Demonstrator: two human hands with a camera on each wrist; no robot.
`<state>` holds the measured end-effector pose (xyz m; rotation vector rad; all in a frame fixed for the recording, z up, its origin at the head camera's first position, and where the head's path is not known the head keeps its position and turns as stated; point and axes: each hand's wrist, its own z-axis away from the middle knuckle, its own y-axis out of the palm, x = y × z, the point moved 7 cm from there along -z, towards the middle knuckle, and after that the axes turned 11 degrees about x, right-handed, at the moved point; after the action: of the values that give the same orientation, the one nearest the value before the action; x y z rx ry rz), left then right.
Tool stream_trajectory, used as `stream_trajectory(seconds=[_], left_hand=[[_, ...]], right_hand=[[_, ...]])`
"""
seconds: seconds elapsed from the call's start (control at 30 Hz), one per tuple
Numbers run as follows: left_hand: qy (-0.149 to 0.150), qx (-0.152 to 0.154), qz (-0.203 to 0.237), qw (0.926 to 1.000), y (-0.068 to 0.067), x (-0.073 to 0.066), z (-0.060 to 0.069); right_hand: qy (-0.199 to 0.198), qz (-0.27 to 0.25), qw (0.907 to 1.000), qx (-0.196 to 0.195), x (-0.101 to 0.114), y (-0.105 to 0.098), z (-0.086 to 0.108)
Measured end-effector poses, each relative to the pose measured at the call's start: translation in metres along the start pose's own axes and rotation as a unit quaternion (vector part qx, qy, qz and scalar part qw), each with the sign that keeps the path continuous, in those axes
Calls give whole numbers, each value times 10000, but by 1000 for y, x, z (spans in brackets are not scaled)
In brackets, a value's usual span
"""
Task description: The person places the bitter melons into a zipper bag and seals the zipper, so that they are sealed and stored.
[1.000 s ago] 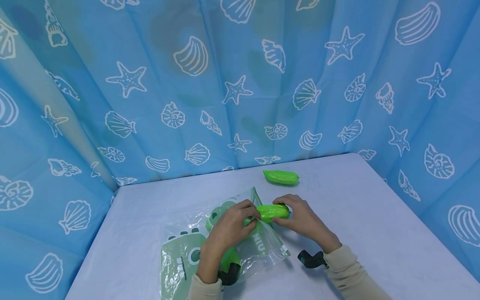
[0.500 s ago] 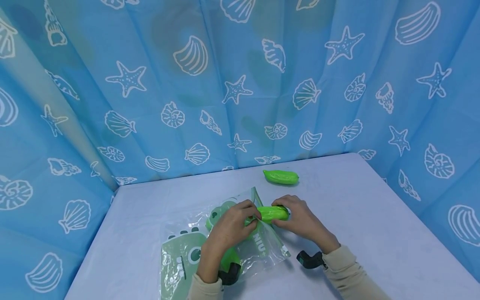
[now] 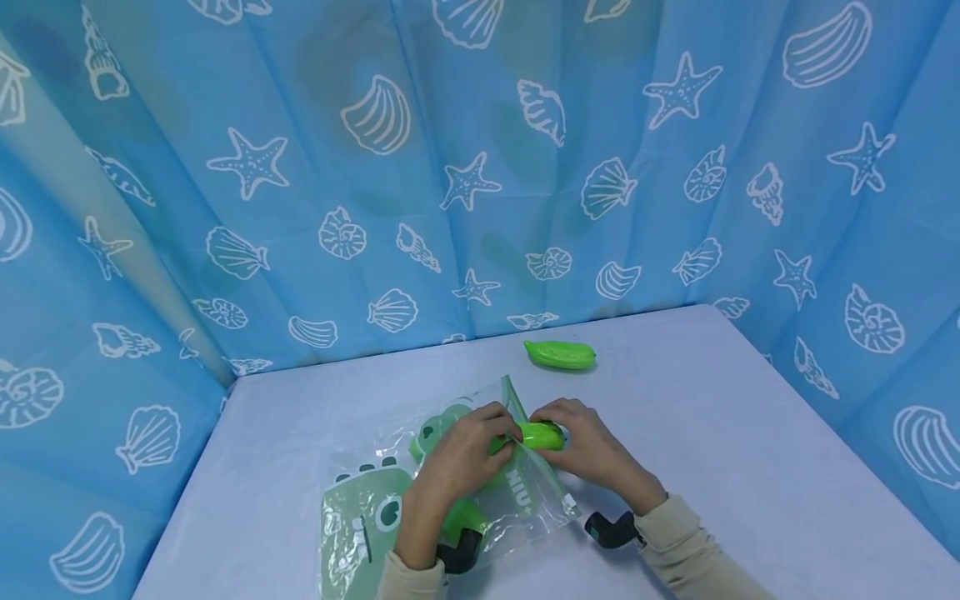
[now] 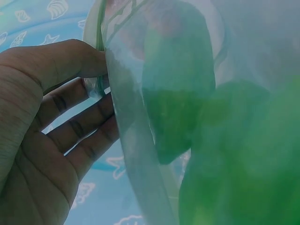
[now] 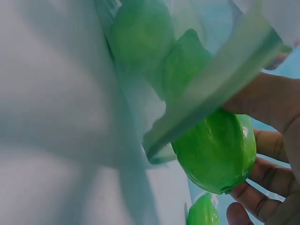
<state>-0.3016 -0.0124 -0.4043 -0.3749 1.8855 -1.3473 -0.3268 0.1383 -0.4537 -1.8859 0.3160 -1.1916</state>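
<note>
A clear zip bag (image 3: 536, 510) with a green cartoon print lies on the table, its mouth toward the right. My left hand (image 3: 467, 450) pinches the edge of that mouth; in the left wrist view its thumb and finger meet at the green zip strip (image 4: 101, 28). With thumb and fingers, my right hand (image 3: 592, 448) grips a shiny green plastic cucumber (image 3: 546, 435) by its outer end. The cucumber's other end is inside the bag, showing through the film in the left wrist view. More green pieces (image 5: 140, 35) lie within the bag, blurred by the plastic.
Another green cucumber (image 3: 561, 355) lies on the white table (image 3: 697, 400) behind the hands. A blue curtain (image 3: 480, 242) with shell and starfish prints hangs along the back and sides. Black wrist devices (image 3: 611, 530) sit at both wrists.
My right hand has moved left, pushing the cucumber further into the bag's mouth, so less of it shows outside. The left hand stays in place on the bag's edge.
</note>
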Motion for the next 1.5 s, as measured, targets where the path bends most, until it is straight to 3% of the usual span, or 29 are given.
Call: stream_trajectory(seconds=[0.27,0.97,1.23,1.5], left_hand=[[53,-39,-18,10000,0,-1,1],[32,-7,31,10000,1,-2,1],[32,78,-120,9999,1,-3,0],[-17,219,-15,9998,5,-4,-1]], right_hand=[[-283,30,9996,20,9,10,-1],[-233,-404,9982,377,5,21,-2],[-114,-469,9983,-326,-8,-11,0],[580,-366,9908,-1165,-45,-45,-4]])
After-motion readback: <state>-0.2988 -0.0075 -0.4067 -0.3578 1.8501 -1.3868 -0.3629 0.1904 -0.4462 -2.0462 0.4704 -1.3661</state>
